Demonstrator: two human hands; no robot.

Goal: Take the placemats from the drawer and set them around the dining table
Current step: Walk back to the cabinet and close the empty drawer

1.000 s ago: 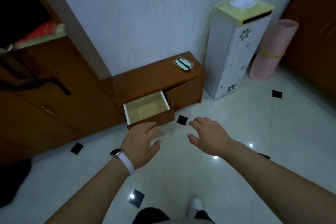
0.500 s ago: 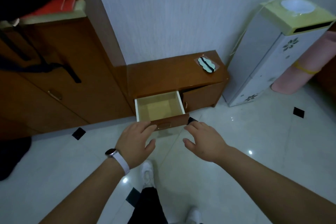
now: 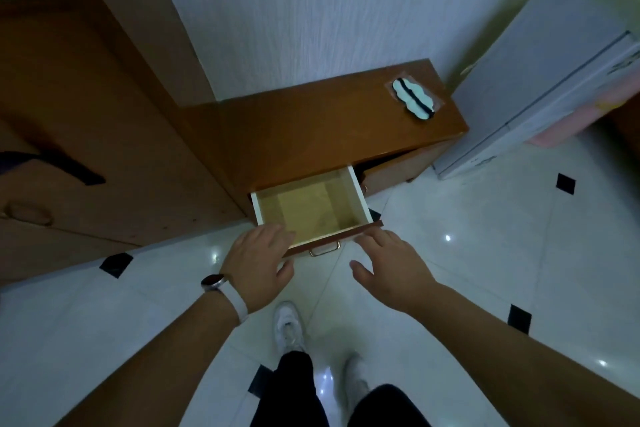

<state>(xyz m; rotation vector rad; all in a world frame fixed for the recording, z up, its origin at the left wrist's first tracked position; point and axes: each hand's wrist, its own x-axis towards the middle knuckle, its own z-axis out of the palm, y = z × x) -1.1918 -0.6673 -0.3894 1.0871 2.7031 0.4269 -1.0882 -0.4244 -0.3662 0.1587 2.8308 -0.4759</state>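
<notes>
Low wood cabinet vs white wall; drawer pulled out, no placemats visible inside. Left hand & right hand spread open, empty, at drawer front above glossy white tile floor.

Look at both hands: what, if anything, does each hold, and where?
Nothing is held. The left hand and right hand are open, reaching at the front edge of the open drawer.

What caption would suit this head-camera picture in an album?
Both hands, left and right, reach toward an open wooden drawer that looks empty.
</notes>
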